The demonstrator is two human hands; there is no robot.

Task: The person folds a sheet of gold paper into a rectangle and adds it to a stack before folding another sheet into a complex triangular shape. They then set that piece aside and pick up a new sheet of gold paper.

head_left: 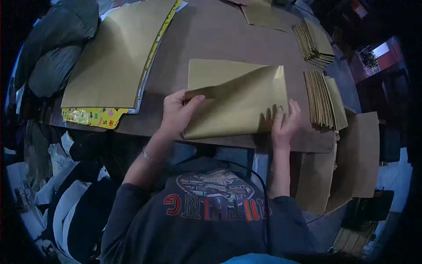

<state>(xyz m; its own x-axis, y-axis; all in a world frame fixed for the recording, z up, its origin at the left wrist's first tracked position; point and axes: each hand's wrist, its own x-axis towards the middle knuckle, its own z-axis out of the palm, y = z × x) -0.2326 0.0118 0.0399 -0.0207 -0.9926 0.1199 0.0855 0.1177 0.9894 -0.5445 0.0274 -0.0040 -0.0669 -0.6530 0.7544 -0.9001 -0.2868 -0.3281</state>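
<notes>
A sheet of brown kraft paper lies folded over at the near edge of the table, its upper layer lifted and curving on the left. My left hand pinches the raised left edge between thumb and fingers. At the right end of the sheet, my right hand rests with its fingers stretched out and apart, touching the paper near its edge. A crease runs down the right side of the sheet.
Large flat brown sheets lie at left on yellow printed wrapping. Folded brown paper pieces stand in a near pile and a far pile at right. An open cardboard box is beside the table. More brown paper lies at the far edge.
</notes>
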